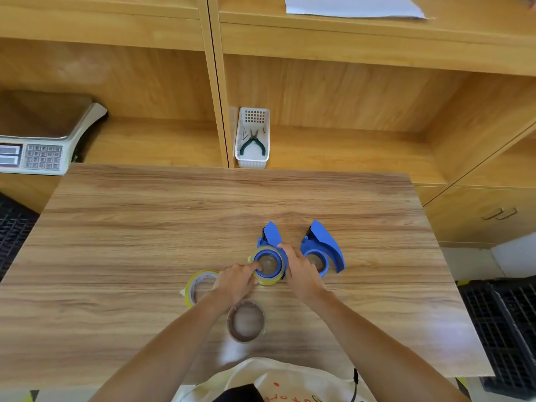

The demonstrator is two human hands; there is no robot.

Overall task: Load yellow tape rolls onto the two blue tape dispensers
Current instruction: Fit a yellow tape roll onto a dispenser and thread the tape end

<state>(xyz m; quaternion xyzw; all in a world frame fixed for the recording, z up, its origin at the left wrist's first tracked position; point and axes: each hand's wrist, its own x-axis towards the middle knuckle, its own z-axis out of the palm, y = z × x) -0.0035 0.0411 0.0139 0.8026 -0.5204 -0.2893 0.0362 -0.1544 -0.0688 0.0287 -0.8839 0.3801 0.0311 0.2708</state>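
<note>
We look down on a wooden table (145, 227). Two blue tape dispensers lie side by side right of its middle, toward the near edge, noses pointing at the far edge.

The left dispenser (272, 237) carries a yellow tape roll (268, 281) around its round hub. The right dispenser (324, 245) shows a bare hub with nothing on it.

Left hand (236, 281): fingers curled, fingertips on the near-left rim of the loaded roll, gripping it there. Right hand (300, 271): between the two dispensers, fingers bent around the right side of the left dispenser and its roll. How firmly it grips we cannot tell, but the fingers curl on the dispenser body.

A second yellow tape roll (198, 282) lies flat on the table just left of the left hand, partly hidden by the wrist. A brown empty core (246, 321) lies nearer the near edge, between the two forearms.

Beyond the far edge of the table stands a wooden shelf unit (348, 91). On its lower board sits a white basket (253, 158) holding green-handled pliers (253, 143). A weighing scale (43, 140) sits in the left bay. A white sheet (348, 5) lies on top of the unit. Black crates (504, 329) stand off the table's right side.
</note>
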